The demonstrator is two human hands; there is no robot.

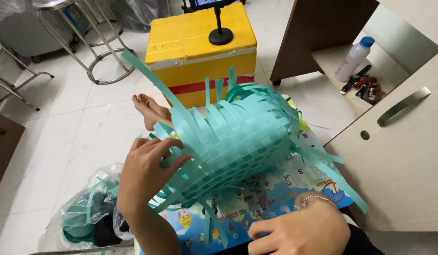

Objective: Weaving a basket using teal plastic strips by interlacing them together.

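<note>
A half-woven basket point(238, 137) of teal plastic strips lies on its side on a colourful printed mat point(257, 208), loose strip ends sticking out all around. My left hand point(146, 174) rests against its near left side, fingers spread over the strips, pinching loose ends. My right hand point(299, 231), with a thin bracelet on the wrist, lies low at the front on the mat, fingers curled, just below the basket; I cannot see a strip in it. My bare feet point(150, 111) stretch out on the floor beyond the basket.
A yellow foam box point(200, 52) with a black phone stand point(221, 33) on it is ahead. A plastic bag point(86, 212) of teal strips lies at the lower left. A wooden cabinet point(398, 141) with a white bottle point(352, 59) stands right; metal stool legs point(94, 52) are at the upper left.
</note>
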